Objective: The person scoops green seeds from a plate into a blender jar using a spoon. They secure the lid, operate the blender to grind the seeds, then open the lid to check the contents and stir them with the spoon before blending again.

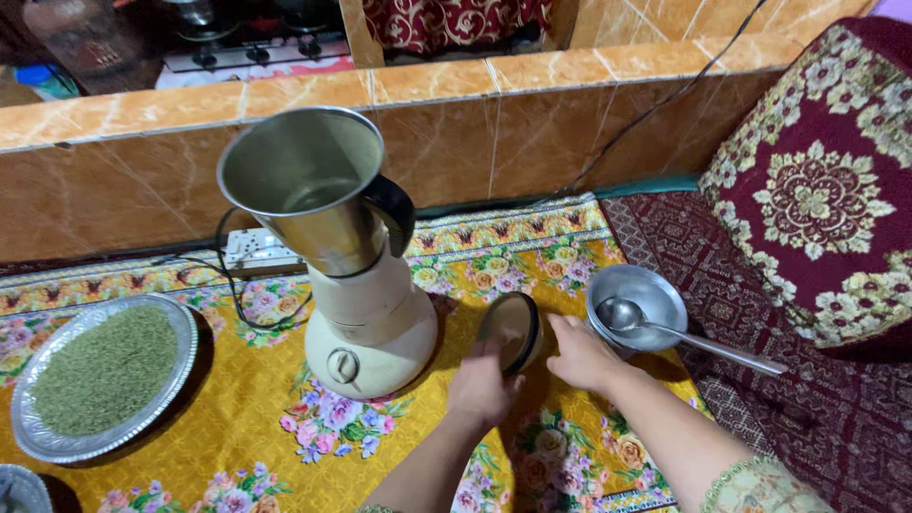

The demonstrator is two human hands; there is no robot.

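Round lid (511,330), dark-rimmed with a pale tan face, stands tilted on its edge on the yellow floral cloth (237,408), just to the right of the grinder base (369,332). Both hands are on it. The left hand (483,385) comes up from below with its fingers curled against the lid's lower left edge, gripping it. The right hand (581,356) lies against the lid's right side, thumb and fingers partly closed around the rim; how firmly it grips cannot be told.

Left of the lid stands an electric mixer-grinder: the cream base with a round dial at the front, and on top of it a steel jar (309,185) with a black handle, uncovered and leaning a little towards the camera. Its inside looks bare metal. A black cord (233,285) loops from the base to a white socket strip (256,249) lying behind it at the foot of a low orange tiled wall (475,123).

Just right of the right hand sits a small steel bowl (655,290) with a metal spoon (684,332) resting in it, its handle pointing out to the right over a dark red patterned rug (760,399). A dark red cushion (826,180) with cream flower patterns leans at the far right.

Well apart on the left, a shallow silver plate (180,328) holds a flat heap of greenish seeds (104,370). Another metal rim (19,484) shows at the bottom left corner, too cut off to tell what it is.
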